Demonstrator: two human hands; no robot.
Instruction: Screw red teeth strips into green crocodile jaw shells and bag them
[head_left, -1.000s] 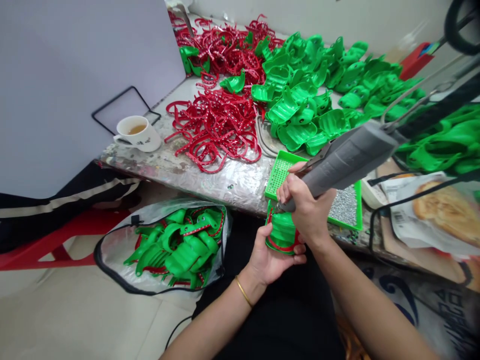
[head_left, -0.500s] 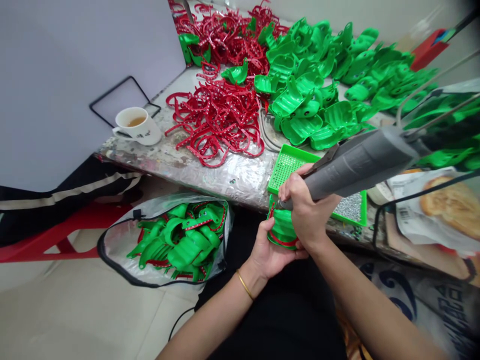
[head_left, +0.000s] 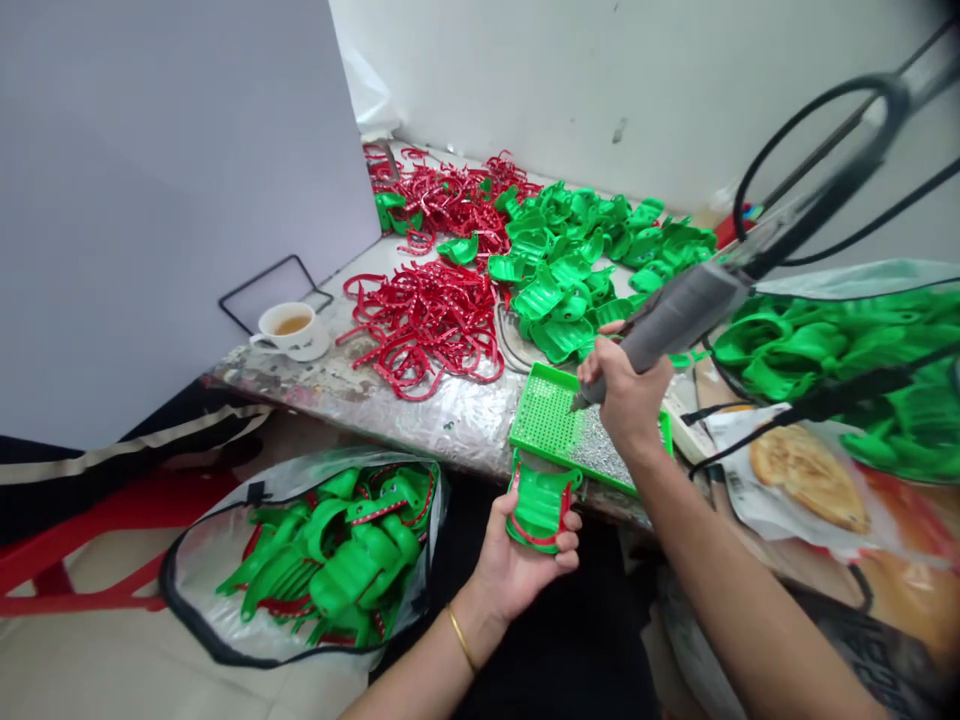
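My left hand (head_left: 517, 565) is closed around a green plastic piece with a red strip (head_left: 541, 503) fitted on it, held below the table edge. My right hand (head_left: 626, 395) grips a grey powered screwdriver (head_left: 679, 315), its tip down over the green perforated tray (head_left: 551, 420) that holds small silver screws. The screwdriver hangs from cables going up to the right. The tool tip is apart from the green piece in my left hand.
On the foil-covered table (head_left: 420, 405) lie a heap of red strips (head_left: 427, 315), a heap of green pieces (head_left: 577, 265) and a cup of tea (head_left: 289, 330). A clear bag of assembled pieces (head_left: 330, 550) sits on the floor at left. Another bag of green pieces (head_left: 847, 360) is at right.
My right hand lifted the screwdriver off the green piece and moved it up over the screw tray. My left hand lowered the piece slightly. The camera tilted up.
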